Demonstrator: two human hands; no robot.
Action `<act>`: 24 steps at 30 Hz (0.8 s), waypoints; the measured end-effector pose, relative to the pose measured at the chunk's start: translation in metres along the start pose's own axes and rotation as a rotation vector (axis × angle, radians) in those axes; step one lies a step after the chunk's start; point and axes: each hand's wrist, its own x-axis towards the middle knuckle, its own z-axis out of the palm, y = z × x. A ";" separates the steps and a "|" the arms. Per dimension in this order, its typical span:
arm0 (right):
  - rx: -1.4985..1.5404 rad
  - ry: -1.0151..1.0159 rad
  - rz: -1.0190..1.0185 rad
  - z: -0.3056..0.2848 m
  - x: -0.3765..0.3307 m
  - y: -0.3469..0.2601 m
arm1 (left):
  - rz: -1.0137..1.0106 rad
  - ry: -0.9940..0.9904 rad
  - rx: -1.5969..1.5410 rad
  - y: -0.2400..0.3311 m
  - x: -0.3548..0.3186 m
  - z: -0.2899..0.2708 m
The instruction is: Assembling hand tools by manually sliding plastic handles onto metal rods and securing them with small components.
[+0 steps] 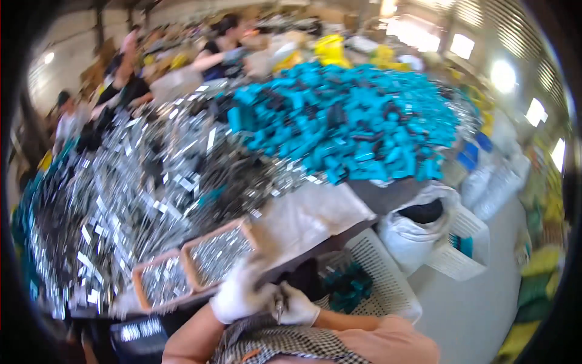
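Observation:
My left hand (pixel 238 297), in a white glove, is close to my body, its fingers curled inward and smeared by motion. Beside it my right hand (pixel 299 305), also gloved, is closed on a small metal piece (pixel 279 301) that sits between the two hands. The piece's exact kind is too blurred to tell, and what my left fingers hold is hidden. Just beyond my left hand, two orange trays (pixel 189 267) hold shiny metal strips. A white perforated basket (pixel 394 285) with teal plastic parts (pixel 347 286) stands right of my right hand.
A big heap of metal strips (pixel 133 176) covers the table's left side. Teal plastic parts (pixel 345 121) are piled at the far middle. At right stand a white sack (pixel 406 236) and another white basket (pixel 473 246). Several people work across the table.

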 end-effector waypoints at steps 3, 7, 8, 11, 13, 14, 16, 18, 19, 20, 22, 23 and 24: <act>0.210 0.329 -0.097 0.020 -0.020 0.001 | -0.100 -0.014 0.582 -0.056 0.015 -0.014; 0.060 0.200 -0.220 0.014 -0.044 -0.008 | -0.070 -0.150 0.808 -0.124 0.001 -0.017; 0.004 0.241 -0.248 0.018 -0.048 -0.009 | -0.062 -0.147 0.812 -0.128 0.004 -0.018; -0.133 0.456 -0.376 0.027 -0.045 -0.027 | -0.029 -0.069 0.760 -0.126 0.006 -0.021; -0.074 0.318 -0.488 0.031 -0.051 -0.051 | 0.046 0.155 0.669 -0.121 0.004 -0.022; -0.068 0.345 -0.636 0.037 -0.048 -0.060 | -0.078 0.177 0.580 -0.115 0.003 -0.023; -0.094 0.317 -0.648 0.031 -0.053 -0.067 | -0.164 0.214 0.618 -0.098 -0.001 -0.029; -0.174 0.374 -0.526 0.036 -0.055 -0.038 | -0.124 0.247 0.620 -0.103 -0.010 -0.037; -0.160 0.389 -0.445 0.039 -0.056 -0.031 | -0.137 0.253 0.619 -0.106 -0.018 -0.042; -0.186 0.310 -0.398 0.033 -0.060 -0.039 | -0.125 0.285 0.603 -0.108 -0.023 -0.044; -0.351 0.199 -0.495 0.046 -0.072 -0.044 | -0.199 0.250 0.615 -0.103 -0.035 -0.055; -0.381 -0.108 -0.409 0.047 -0.076 -0.065 | -0.257 0.245 0.573 -0.099 -0.038 -0.057; -0.344 0.422 -0.964 0.090 -0.067 -0.034 | -0.275 0.267 0.529 -0.096 -0.050 -0.061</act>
